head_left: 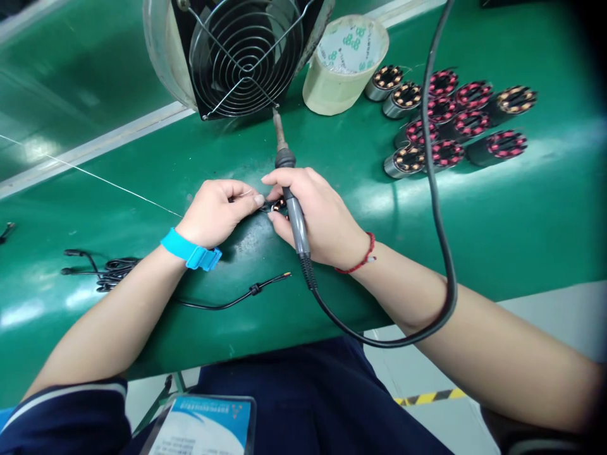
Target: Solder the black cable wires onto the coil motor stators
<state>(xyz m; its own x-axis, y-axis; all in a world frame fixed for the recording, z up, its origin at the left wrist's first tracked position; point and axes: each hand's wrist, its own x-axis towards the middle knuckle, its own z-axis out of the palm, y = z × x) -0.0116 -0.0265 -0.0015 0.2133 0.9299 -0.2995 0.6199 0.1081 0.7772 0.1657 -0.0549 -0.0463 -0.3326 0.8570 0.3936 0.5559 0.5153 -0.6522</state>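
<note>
My right hand (322, 215) is closed around the grey handle of a soldering iron (298, 221), whose tip points away from me toward the fan. Its thumb and fingertips also close on a small motor stator with copper windings (279, 205), mostly hidden by the fingers. My left hand (215, 212), with a blue strap at the wrist, is pinched at the stator's left side. A thin silvery solder wire (118, 185) runs in from the left to this hand, and a short bit shows above its thumb. Dark leads between the two hands are too small to make out.
A fan with a wire guard (246, 69) stands at the back beside a large tape roll (339, 82). Several wound stators (446, 151) stand back right. A bundled black cable (118, 272) and a bare-ended cable (227, 306) lie near my left forearm. The iron's cord (439, 221) loops over my right forearm.
</note>
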